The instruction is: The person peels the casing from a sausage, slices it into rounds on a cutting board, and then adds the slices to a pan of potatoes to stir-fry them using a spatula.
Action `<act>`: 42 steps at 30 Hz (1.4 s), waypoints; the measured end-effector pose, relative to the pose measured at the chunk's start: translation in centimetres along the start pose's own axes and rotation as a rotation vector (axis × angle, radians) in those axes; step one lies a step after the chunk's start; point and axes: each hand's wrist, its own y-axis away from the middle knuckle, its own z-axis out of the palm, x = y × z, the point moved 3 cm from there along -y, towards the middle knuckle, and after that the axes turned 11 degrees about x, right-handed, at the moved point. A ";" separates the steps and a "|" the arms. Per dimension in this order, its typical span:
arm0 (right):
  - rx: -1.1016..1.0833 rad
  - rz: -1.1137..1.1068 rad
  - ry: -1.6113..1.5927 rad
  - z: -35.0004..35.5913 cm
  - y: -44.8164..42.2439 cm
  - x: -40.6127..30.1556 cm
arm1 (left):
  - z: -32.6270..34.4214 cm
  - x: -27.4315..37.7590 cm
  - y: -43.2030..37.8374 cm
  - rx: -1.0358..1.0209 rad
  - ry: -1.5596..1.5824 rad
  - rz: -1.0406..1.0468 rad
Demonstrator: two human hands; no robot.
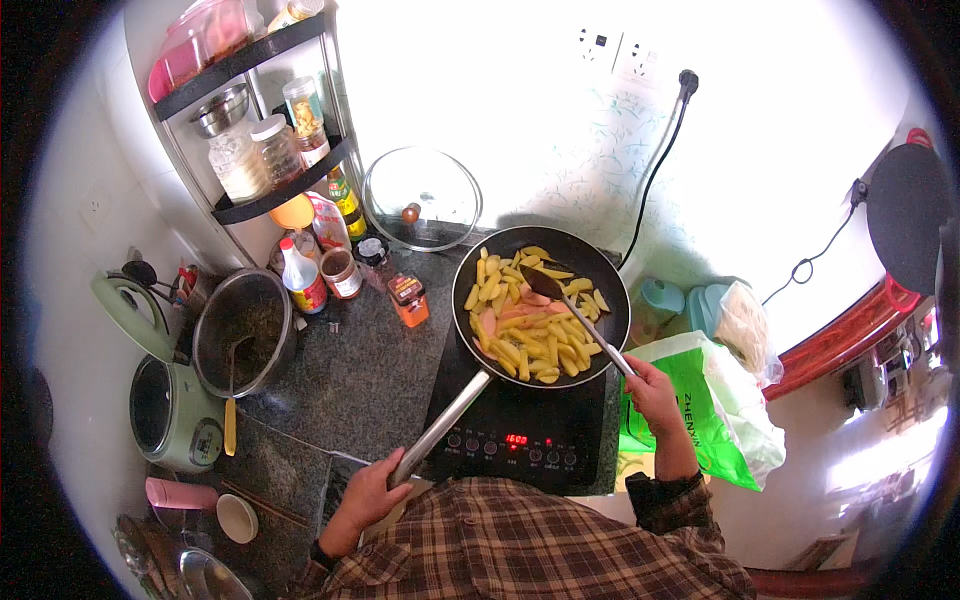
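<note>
A dark frying pan point(619, 281) sits on a black induction cooktop point(517, 416) whose red display is lit. My left hand point(370, 491) grips the end of the pan's long metal handle point(442, 424). In my right hand point(651, 394) is a spatula point(592, 330) with a metal handle; its dark blade rests among the food, toward the back of the pan. Yellow potato strips point(536, 349) cover much of the pan's bottom. Pink slices point(489, 321), perhaps sausage or ham, lie among them, partly hidden by the strips and the blade.
Left of the pan stand an orange-capped spice box point(409, 300), jars and a white bottle point(303, 277). A glass lid point(422, 199) leans on the wall. Farther left are a steel pot point(244, 334) and a rice cooker point(176, 416). Right of the cooktop, a green bag point(690, 405) sits close to my right arm.
</note>
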 end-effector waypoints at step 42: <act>0.167 -0.441 0.364 5.0 -6.6 -0.8 | 0.1 -1.1 -0.2 0.007 -0.052 0.016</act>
